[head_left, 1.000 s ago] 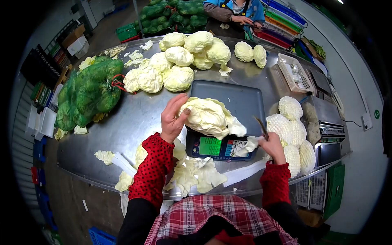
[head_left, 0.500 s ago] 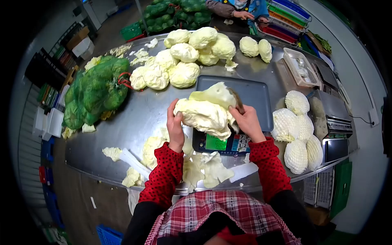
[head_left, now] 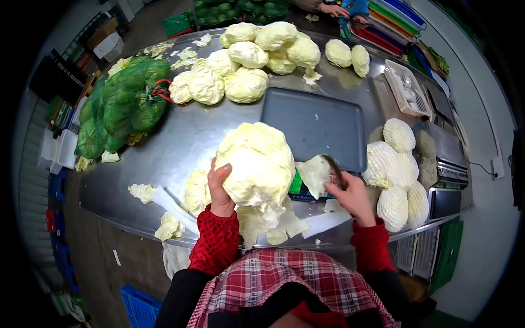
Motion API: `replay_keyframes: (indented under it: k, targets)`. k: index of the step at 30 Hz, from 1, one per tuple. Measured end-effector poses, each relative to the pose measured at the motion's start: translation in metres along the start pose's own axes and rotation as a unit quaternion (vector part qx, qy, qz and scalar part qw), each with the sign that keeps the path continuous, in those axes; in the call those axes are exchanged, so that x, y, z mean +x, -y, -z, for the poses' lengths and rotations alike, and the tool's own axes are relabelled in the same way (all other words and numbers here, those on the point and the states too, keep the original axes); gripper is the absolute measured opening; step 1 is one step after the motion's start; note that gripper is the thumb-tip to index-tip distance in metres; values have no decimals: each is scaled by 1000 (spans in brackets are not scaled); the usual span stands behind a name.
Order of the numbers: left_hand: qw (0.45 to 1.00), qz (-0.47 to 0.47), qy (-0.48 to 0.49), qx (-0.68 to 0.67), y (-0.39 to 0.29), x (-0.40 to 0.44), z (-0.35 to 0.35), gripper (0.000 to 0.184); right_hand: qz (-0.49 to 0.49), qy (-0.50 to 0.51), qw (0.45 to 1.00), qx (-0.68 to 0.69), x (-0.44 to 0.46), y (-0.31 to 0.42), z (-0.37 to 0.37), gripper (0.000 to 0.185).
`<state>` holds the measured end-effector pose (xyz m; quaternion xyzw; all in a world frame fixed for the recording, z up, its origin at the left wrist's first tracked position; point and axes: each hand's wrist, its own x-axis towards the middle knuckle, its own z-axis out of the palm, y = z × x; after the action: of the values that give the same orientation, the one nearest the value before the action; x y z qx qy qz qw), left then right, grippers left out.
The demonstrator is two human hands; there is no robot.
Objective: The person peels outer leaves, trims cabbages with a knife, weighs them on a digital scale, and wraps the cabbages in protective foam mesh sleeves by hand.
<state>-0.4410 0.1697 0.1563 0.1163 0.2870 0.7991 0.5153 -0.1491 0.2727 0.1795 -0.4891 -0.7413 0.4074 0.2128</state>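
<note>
A pale cabbage head (head_left: 256,161) rests in my left hand (head_left: 221,188), whose thumb lies on its left side. My right hand (head_left: 351,194) is closed around a knife (head_left: 333,168), with a loose cabbage leaf (head_left: 315,176) against the blade, to the right of the cabbage. Behind them stands a scale with a grey tray (head_left: 317,123); its green display (head_left: 296,184) is partly covered by the cabbage and leaf. Below the cabbage, loose leaves (head_left: 287,221) lie near the table's front edge, beside a white foam net (head_left: 327,223).
Peeled cabbages (head_left: 246,85) are piled at the back. A green net sack of cabbages (head_left: 128,106) lies at the left. Net-wrapped cabbages (head_left: 407,205) and a white basket (head_left: 407,87) are at the right. A co-worker's hands (head_left: 334,11) show across the table.
The cabbage has been turned and brought lower and nearer to me. My right hand has moved away from it to the right, with a leaf and the knife.
</note>
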Motion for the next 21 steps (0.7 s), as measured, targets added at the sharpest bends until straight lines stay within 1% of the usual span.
replay_keyframes:
  k: [1,2,3,4,6,7,8,9,10,11,12,13,14,15,16,17,18,20,21]
  targets:
    - [999,-36,14,30,0,-1,-6,62,21,-38,997,63,-3,19,-12,59]
    - [995,-70,29,61,-1,-3,-14,63,-30,-8,994,108,-5,54,-16,74]
    - [988,-88,19,125,-4,-7,-29,69,81,-52,993,68,2,57,-34,77]
    - [988,-82,27,129,-2,-8,-32,69,73,-60,994,62,7,75,-41,73]
    - [951,-187,59,240,-5,-12,-39,74,208,-143,959,131,22,75,-55,56]
    - [960,-182,42,208,-5,-17,-42,77,212,-146,957,135,22,76,-55,56]
    - [959,-185,41,209,-7,-22,-44,77,193,-136,957,166,18,78,-52,47]
    - [973,-153,25,168,-9,-28,-45,77,169,-122,958,197,12,78,-51,38]
    - [985,-120,10,127,-11,-33,-45,76,166,-119,958,198,13,72,-53,38]
    - [990,-95,13,100,-14,-36,-46,75,131,-128,965,188,17,61,-56,32]
    - [990,-94,11,100,-18,-40,-48,75,96,-136,970,177,19,52,-58,27]
    - [993,-91,12,79,-20,-43,-51,76,42,-76,962,260,18,44,-58,37]
    - [994,-88,12,57,-21,-47,-52,76,42,-73,962,258,14,51,-57,37]
    - [989,-115,26,88,-23,-48,-52,76,97,-70,960,253,7,63,-57,46]
    - [989,-114,23,87,-24,-49,-50,76,153,-69,954,249,1,70,-56,55]
    - [986,-121,26,113,-27,-49,-47,77,163,-24,966,200,2,73,-56,73]
    - [982,-125,31,141,-29,-49,-45,78,160,-28,965,203,-2,77,-53,73]
    - [983,-110,34,146,-29,-50,-40,80,130,90,958,241,-8,86,-44,74]
    - [992,-85,29,86,-26,-51,-36,80,110,87,960,244,-11,81,-45,70]
